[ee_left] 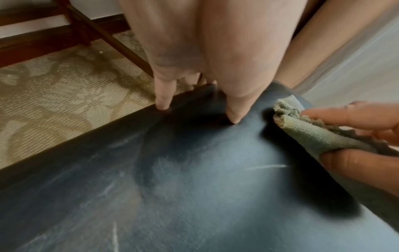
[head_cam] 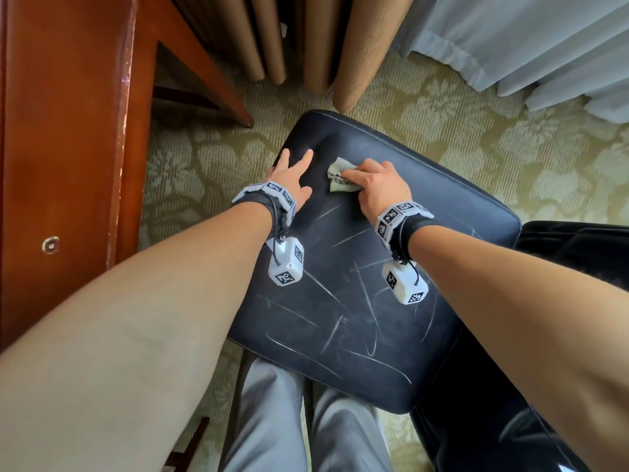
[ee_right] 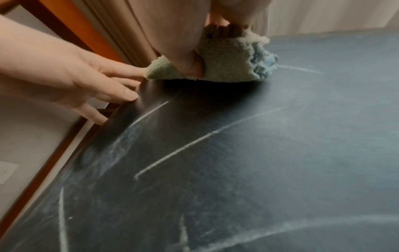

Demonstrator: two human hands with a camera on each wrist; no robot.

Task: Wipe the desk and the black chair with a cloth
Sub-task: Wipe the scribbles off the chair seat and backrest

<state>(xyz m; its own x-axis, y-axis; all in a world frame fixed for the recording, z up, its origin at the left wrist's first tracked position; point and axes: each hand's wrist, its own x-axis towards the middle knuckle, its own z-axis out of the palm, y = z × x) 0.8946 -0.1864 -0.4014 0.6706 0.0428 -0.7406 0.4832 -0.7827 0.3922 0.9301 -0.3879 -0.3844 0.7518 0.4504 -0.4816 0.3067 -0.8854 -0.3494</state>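
The black chair (head_cam: pixel 357 267) presented a padded, smooth leather-like seat with rounded corners and a stitched seam along its far edge. Pale chalky scratch lines (head_cam: pixel 340 321) crossed the near and middle areas of the seat. The cloth (head_cam: pixel 340 177), a pale green terry-textured piece with frayed edges, was bunched into a wad and lay on the far part of the seat. The right hand (head_cam: pixel 377 185) pinched the cloth between thumb and curled fingers and pressed it against the seat. The left hand (head_cam: pixel 289 175) rested just beside the cloth, fingers straight and spread, fingertips (ee_left: pixel 234 117) denting the cushion near the seat's left edge. The reddish-brown wooden desk (head_cam: pixel 61 131) stood to the left on patterned woven carpet (head_cam: pixel 510 148).
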